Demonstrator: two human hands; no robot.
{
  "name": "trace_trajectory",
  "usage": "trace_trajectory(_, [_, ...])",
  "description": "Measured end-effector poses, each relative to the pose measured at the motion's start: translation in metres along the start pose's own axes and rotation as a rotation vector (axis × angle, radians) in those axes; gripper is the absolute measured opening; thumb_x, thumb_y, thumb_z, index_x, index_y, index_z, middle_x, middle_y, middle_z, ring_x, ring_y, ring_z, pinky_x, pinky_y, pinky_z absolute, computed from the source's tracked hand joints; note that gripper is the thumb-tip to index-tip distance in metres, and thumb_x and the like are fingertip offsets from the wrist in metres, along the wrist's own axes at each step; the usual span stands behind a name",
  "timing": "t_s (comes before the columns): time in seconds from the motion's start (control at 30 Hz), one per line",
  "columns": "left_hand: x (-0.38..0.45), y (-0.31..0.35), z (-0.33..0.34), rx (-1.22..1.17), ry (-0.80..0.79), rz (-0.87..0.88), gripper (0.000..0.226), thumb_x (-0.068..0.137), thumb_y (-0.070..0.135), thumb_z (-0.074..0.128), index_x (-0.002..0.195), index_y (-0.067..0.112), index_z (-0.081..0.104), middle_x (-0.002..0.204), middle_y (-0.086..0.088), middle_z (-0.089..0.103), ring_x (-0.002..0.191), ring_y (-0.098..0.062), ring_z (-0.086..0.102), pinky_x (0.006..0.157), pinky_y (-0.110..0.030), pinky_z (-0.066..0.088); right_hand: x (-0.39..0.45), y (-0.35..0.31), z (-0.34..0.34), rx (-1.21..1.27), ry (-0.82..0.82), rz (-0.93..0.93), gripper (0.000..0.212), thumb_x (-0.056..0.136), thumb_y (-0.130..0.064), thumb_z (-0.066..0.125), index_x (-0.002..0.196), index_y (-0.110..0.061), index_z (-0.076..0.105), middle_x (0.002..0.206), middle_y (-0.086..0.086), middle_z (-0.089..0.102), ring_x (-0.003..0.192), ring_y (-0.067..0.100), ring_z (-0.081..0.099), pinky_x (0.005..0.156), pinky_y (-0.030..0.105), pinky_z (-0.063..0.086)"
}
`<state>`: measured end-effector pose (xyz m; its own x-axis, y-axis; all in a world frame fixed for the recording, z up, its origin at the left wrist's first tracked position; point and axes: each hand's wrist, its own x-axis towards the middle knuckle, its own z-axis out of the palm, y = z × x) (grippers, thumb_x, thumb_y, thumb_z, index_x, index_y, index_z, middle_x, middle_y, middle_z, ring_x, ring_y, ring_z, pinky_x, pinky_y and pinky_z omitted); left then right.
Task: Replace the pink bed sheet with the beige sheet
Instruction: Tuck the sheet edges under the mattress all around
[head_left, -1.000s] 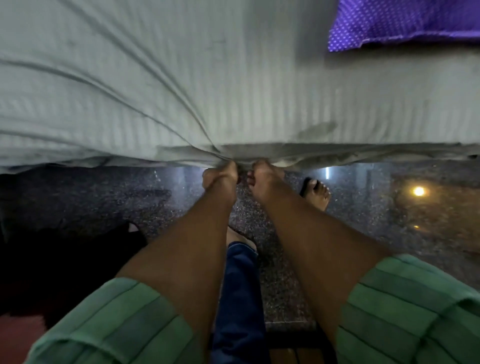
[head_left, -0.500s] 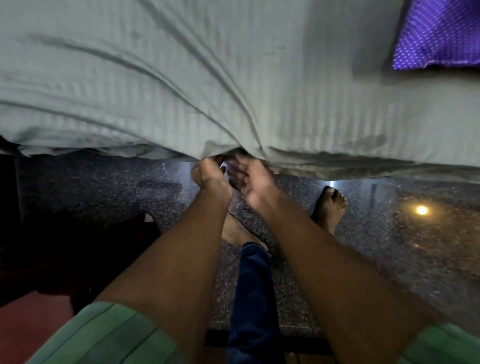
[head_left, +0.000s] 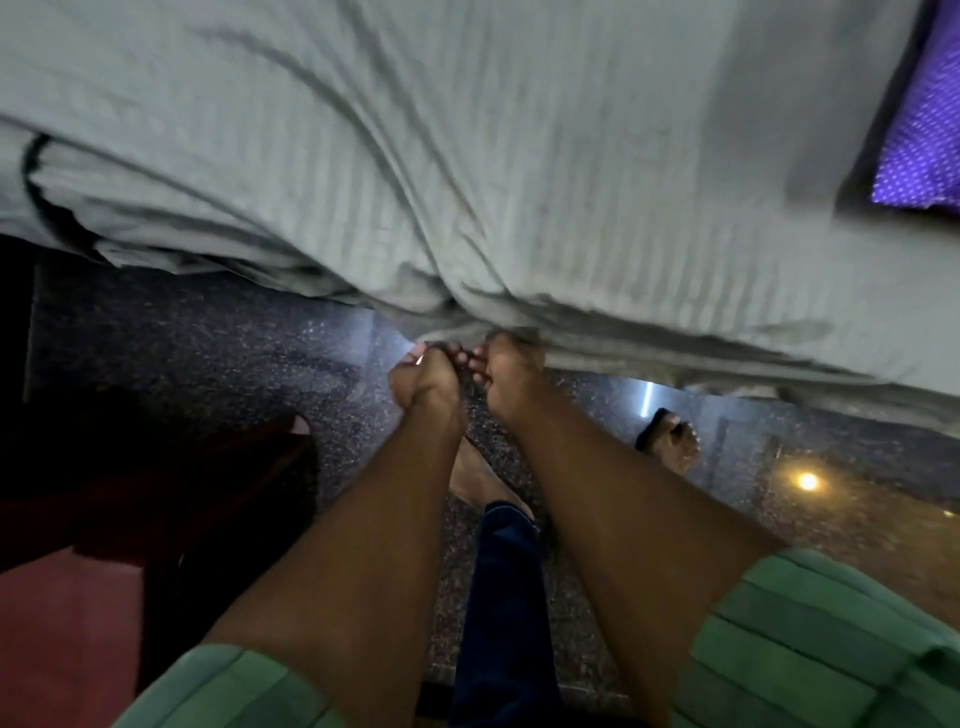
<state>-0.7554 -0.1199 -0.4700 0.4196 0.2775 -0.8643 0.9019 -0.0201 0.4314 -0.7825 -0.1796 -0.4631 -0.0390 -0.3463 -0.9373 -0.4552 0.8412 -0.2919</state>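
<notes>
Both hands are working side by side at the bed's near edge, the left hand (head_left: 423, 376) and right hand (head_left: 511, 371) each pinching the hanging hem of the beige sheet (head_left: 467, 182), apparently drawing it taut so it lies smooth over the mattress.

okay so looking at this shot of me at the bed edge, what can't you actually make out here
Head view, the only one:
- Fingertips of the right hand: tucked under the beige sheet hem.
- Left hand: curled at the hem, but motion blur hides whether it pinches cloth.
- Purple pillow: cut off by the right edge.
- Mattress: hidden by the sheet.
- Dark heap on the floor: too dim to identify.
</notes>
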Motion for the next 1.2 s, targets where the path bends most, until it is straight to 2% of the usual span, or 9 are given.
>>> trace_trajectory(0.13, [-0.004,0.013,-0.001,-0.075,-0.131,0.245,0.055,0.085,0.004,0.07,0.134,0.018,0.051,0.075,0.0,0.072,0.06,-0.015,0.061,0.051,-0.021,0.047,-0.012,0.008,-0.006,0.207,-0.042,-0.02,0.017,0.093,-0.011,0.061,0.077,-0.009,0.06,0.058,0.004,0.059,0.033,0.008,0.049,0.035,0.013,0.033])
trace_trajectory(0.3, [0.014,0.028,0.008,0.299,-0.014,0.443,0.039,0.065,0.027,0.065,0.099,0.01,0.074,0.084,-0.01,0.077,0.077,-0.027,0.072,0.063,-0.031,0.053,-0.017,0.006,-0.012,0.176,-0.169,0.002,0.018,0.09,-0.025,0.068,0.085,-0.007,0.071,0.07,0.007,0.068,0.05,0.016,0.054,0.045,0.021,0.04])
trace_trajectory(0.4, [0.026,0.029,0.007,0.326,0.109,0.337,0.038,0.058,0.041,0.065,0.078,0.011,0.074,0.069,-0.004,0.074,0.064,-0.025,0.074,0.056,-0.04,0.063,-0.021,0.001,0.001,0.1,-0.224,-0.005,0.023,0.09,-0.026,0.067,0.102,-0.008,0.075,0.086,0.009,0.068,0.057,0.015,0.055,0.047,0.019,0.04])
trace_trajectory(0.53, [0.091,0.023,0.004,0.337,0.132,0.126,0.066,0.051,0.053,0.058,0.094,0.006,0.075,0.08,-0.008,0.077,0.074,-0.031,0.077,0.053,-0.039,0.058,-0.023,-0.001,0.009,0.038,-0.207,0.021,0.021,0.1,-0.025,0.052,0.082,-0.018,0.06,0.074,0.002,0.058,0.053,0.012,0.049,0.047,0.019,0.037])
trace_trajectory(0.67, [0.048,0.065,-0.008,0.295,-0.016,0.027,0.023,0.085,0.027,0.062,0.102,0.011,0.064,0.083,-0.007,0.068,0.054,-0.018,0.067,0.043,-0.021,0.046,-0.037,-0.005,0.006,-0.092,-0.234,0.033,0.019,0.1,-0.027,0.053,0.092,-0.013,0.064,0.072,0.001,0.06,0.051,0.012,0.05,0.046,0.021,0.037])
trace_trajectory(0.77, [0.058,0.084,-0.022,0.128,0.153,0.193,0.044,0.062,0.04,0.06,0.102,0.022,0.063,0.092,-0.009,0.073,0.077,-0.027,0.073,0.068,-0.038,0.06,-0.058,-0.02,0.01,-0.177,-0.245,0.008,0.018,0.099,-0.023,0.055,0.086,-0.013,0.061,0.063,0.002,0.057,0.044,0.012,0.046,0.041,0.018,0.031])
trace_trajectory(0.87, [0.022,0.12,-0.026,0.041,0.227,0.329,0.013,0.08,0.026,0.053,0.086,0.019,0.062,0.095,-0.005,0.07,0.095,-0.034,0.069,0.09,-0.053,0.058,-0.077,-0.026,0.026,-0.195,-0.348,0.035,0.025,0.101,-0.018,0.052,0.075,-0.018,0.05,0.052,-0.001,0.045,0.034,0.008,0.035,0.037,0.014,0.024])
trace_trajectory(1.03, [-0.048,0.152,-0.034,0.071,0.288,0.297,0.07,0.096,0.073,0.036,0.101,0.015,0.075,0.097,-0.003,0.071,0.09,-0.028,0.064,0.086,-0.039,0.053,-0.119,-0.036,0.076,-0.093,-0.291,-0.011,0.022,0.09,-0.025,0.068,0.092,-0.004,0.074,0.075,0.01,0.075,0.051,0.021,0.063,0.045,0.025,0.047])
trace_trajectory(1.2, [-0.033,0.18,-0.047,0.082,0.219,0.22,0.03,0.092,0.04,0.067,0.094,0.012,0.077,0.084,-0.002,0.072,0.081,-0.027,0.069,0.079,-0.04,0.059,-0.128,-0.039,0.123,0.109,-0.268,0.099,0.016,0.098,-0.017,0.059,0.094,-0.005,0.068,0.077,0.009,0.072,0.055,0.019,0.064,0.043,0.022,0.048])
